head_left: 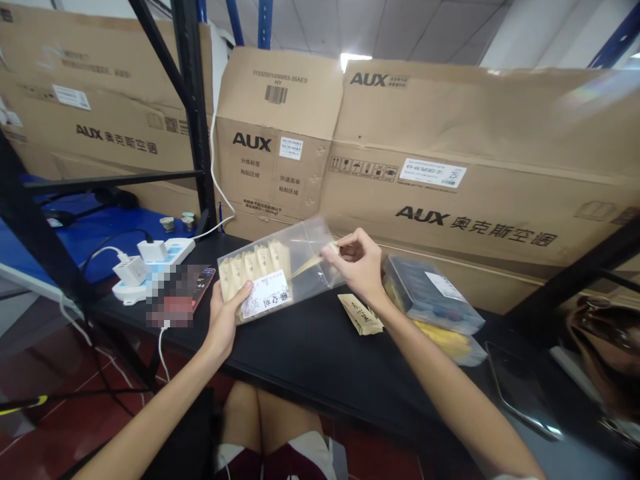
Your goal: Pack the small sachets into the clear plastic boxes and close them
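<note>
At a black workbench (310, 373) backed by stacked cartons, a person's left hand (227, 319) grips a clear plastic bag (305, 247) from beneath, thumb curled over its lower edge. The right hand (357, 263) pinches a tan sachet (313, 260) between thumb and fingers at the bag's mouth, with the wrist turned inward and both forearms reaching in from the bottom of the frame. A row of matching sachets (255, 263) stands packed inside the bag, behind a white label (265, 295) with dark Chinese characters that are too small to read with certainty.

A loose printed sachet (360, 315) lies on the bench just below the right wrist. Farther right, a second clear bag (430, 293) holding a dark packet and a white label sits beside a yellow packet (443, 339). Left of the hands, a phone (180, 293) with a pixelated screen lies on a cable near a white power strip (167, 255) fitted with white chargers (131, 270).

Behind the bench, cardboard cartons (445, 180) carry the brand "AUX" and "奥克斯空调". One carton (270, 143) also shows a barcode and the printed words "分拣标签" and "快递面单".
</note>
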Demonstrator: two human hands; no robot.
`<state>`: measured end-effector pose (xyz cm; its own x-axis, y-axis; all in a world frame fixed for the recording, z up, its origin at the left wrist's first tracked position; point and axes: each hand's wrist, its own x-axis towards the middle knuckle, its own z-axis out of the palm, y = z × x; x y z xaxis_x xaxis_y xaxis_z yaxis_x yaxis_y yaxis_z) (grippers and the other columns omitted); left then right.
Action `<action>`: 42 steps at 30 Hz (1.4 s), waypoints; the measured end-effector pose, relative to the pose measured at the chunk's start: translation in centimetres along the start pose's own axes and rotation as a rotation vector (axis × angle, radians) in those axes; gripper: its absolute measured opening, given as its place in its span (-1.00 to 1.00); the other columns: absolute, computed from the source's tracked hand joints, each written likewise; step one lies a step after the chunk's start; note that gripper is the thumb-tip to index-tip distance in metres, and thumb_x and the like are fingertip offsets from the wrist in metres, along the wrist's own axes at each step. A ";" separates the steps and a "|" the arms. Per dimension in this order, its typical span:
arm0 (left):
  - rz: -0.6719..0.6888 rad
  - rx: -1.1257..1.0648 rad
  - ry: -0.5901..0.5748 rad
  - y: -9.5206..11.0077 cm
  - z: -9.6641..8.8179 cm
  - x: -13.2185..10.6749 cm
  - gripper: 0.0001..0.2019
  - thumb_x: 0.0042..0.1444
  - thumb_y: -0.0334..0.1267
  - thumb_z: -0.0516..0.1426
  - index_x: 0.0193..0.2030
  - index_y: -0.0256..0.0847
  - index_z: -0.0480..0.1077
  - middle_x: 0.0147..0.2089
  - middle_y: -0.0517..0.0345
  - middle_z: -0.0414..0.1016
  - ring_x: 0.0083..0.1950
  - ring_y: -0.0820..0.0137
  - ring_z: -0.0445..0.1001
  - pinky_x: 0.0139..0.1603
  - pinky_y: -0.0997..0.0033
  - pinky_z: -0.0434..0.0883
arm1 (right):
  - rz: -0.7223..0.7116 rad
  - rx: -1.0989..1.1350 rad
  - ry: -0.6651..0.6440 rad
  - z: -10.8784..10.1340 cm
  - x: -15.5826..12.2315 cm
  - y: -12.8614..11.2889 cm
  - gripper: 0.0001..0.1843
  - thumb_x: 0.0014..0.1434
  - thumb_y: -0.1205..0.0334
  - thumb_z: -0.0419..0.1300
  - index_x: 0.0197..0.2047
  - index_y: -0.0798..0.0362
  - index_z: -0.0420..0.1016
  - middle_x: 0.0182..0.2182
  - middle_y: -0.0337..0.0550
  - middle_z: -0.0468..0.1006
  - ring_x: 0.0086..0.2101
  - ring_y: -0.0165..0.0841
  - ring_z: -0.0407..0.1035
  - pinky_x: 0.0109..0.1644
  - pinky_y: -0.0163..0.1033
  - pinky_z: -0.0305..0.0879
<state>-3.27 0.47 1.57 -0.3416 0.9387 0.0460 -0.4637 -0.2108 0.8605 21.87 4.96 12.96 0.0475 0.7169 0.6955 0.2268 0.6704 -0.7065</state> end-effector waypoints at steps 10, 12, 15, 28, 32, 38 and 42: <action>0.010 -0.047 0.075 -0.3 0.9 -1.3 -0.36 0.06 -0.14 0.51 0.26 -0.12 0.46 0.31 -0.09 0.60 0.27 0.05 0.62 0.41 -0.06 0.47 | -0.195 -0.124 0.179 0.3 -0.1 -0.8 -0.44 0.12 0.02 0.52 -0.48 -0.07 0.17 -0.41 -0.22 0.63 -0.39 -0.33 0.46 -0.32 -0.21 0.35; 0.019 -0.051 0.079 -0.3 0.8 -1.2 -0.37 0.05 -0.14 0.52 0.24 -0.12 0.46 0.31 -0.08 0.60 0.27 0.05 0.62 0.41 -0.05 0.47 | -0.141 -0.112 0.128 0.2 -0.1 -0.9 -0.43 0.09 0.01 0.53 -0.49 -0.07 0.16 -0.45 -0.24 0.61 -0.41 -0.33 0.45 -0.33 -0.21 0.34; 0.024 -0.066 0.089 -0.3 0.8 -1.2 -0.40 0.05 -0.14 0.52 0.20 -0.12 0.46 0.29 -0.07 0.61 0.28 0.05 0.61 0.42 -0.06 0.46 | -0.054 -0.094 -0.077 -1.0 0.6 -1.7 -0.41 0.00 0.02 0.59 -0.50 -0.05 0.18 -0.46 -0.26 0.57 -0.44 -0.37 0.38 -0.36 -0.23 0.29; -0.014 -0.107 0.086 0.5 1.2 -1.4 -0.44 0.04 -0.20 0.50 0.15 -0.14 0.47 0.28 -0.07 0.62 0.28 0.04 0.61 0.43 -0.08 0.45 | -0.066 -0.054 -0.520 -1.4 0.1 -2.2 -0.67 0.05 0.21 0.53 -0.52 0.00 0.47 0.02 -0.04 0.74 0.02 -0.10 0.56 0.08 0.00 0.45; -0.016 -0.059 0.048 0.2 1.1 -1.5 -0.41 0.02 -0.19 0.51 0.17 -0.16 0.48 0.27 -0.09 0.62 0.26 0.02 0.62 0.41 -0.11 0.47 | 0.143 -0.032 -0.822 -2.8 0.7 -3.0 -0.77 0.01 0.14 0.59 -0.39 0.02 0.67 0.13 0.02 0.72 0.09 -0.02 0.62 0.10 0.01 0.52; 0.003 -0.104 0.081 0.2 1.1 -1.3 -0.46 0.07 -0.20 0.49 0.16 -0.15 0.49 0.28 -0.08 0.62 0.30 0.04 0.60 0.43 -0.07 0.46 | 0.057 0.004 -0.462 -3.9 1.8 -1.2 -0.79 0.21 0.01 0.48 -0.22 -0.03 0.77 -0.17 -0.06 0.80 -0.15 -0.13 0.70 0.05 0.03 0.61; 0.042 -0.126 0.096 0.3 1.2 -1.2 -0.51 0.12 -0.20 0.47 0.16 -0.13 0.50 0.30 -0.07 0.60 0.39 0.04 0.54 0.45 -0.01 0.44 | 0.021 -0.580 -0.178 -3.7 2.4 3.0 -0.70 0.44 0.19 0.12 -0.02 0.06 0.68 -0.06 0.01 0.75 -0.04 -0.16 0.66 0.15 0.00 0.58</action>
<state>-2.01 -0.42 2.34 -0.4362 0.8995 0.0266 -0.5440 -0.2871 0.7885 26.23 8.01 13.02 -0.0940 0.7835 0.6142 0.7234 0.4776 -0.4986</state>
